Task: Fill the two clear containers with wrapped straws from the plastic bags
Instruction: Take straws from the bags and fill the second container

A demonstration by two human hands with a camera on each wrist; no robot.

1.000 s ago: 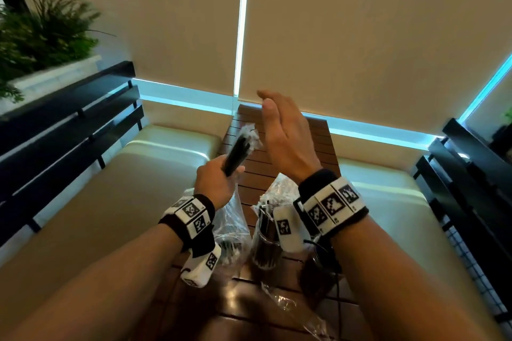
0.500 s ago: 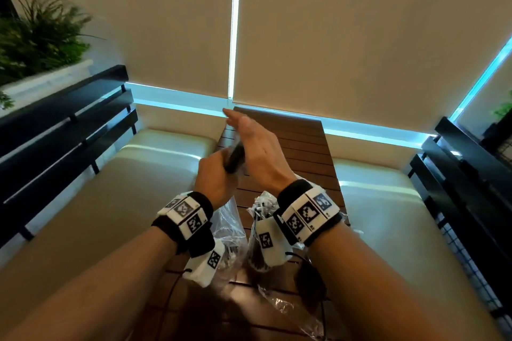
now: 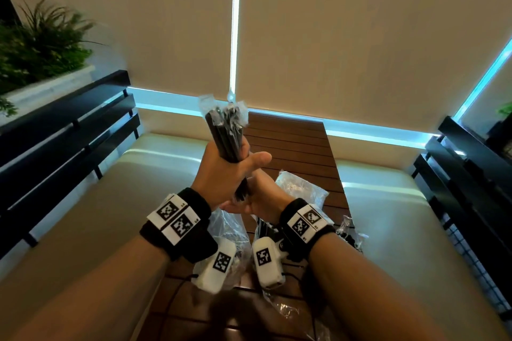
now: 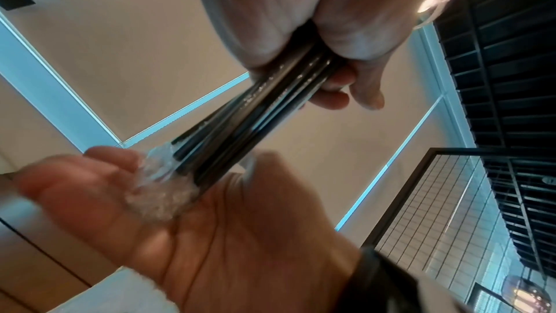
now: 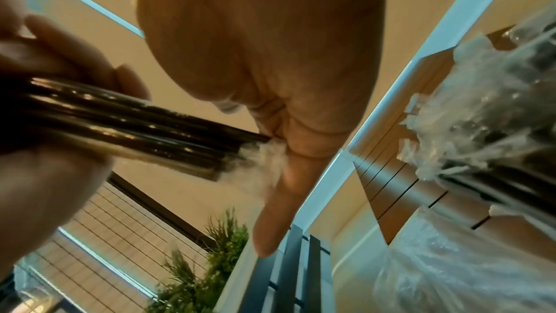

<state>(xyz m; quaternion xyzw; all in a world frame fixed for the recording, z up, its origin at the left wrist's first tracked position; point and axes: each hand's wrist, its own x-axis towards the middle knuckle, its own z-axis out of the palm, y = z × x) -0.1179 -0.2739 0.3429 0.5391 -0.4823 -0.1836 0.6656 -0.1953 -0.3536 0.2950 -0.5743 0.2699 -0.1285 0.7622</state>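
My left hand (image 3: 224,174) grips a bundle of black wrapped straws (image 3: 225,130) upright above the table. In the left wrist view the straws (image 4: 256,116) run down from the left hand's fingers (image 4: 331,94) into my right hand (image 4: 210,223). That right hand (image 3: 257,199) lies flat and palm up under the bundle's lower ends, which press into its palm (image 5: 270,56). Crumpled plastic bags (image 3: 302,188) lie on the table behind my wrists, one still holding straws (image 5: 496,116). My wrists and their cameras hide the clear containers.
The narrow slatted wooden table (image 3: 291,147) runs away from me between two cream cushioned benches (image 3: 133,202) (image 3: 401,216). Black slatted backrests (image 3: 69,124) flank both sides. Beige blinds close off the far end. A potted plant (image 3: 36,44) stands at the upper left.
My right hand, raised over the bundle's top a second ago, has dropped and now lies flat under its lower ends. The left hand has lifted the bundle more upright.
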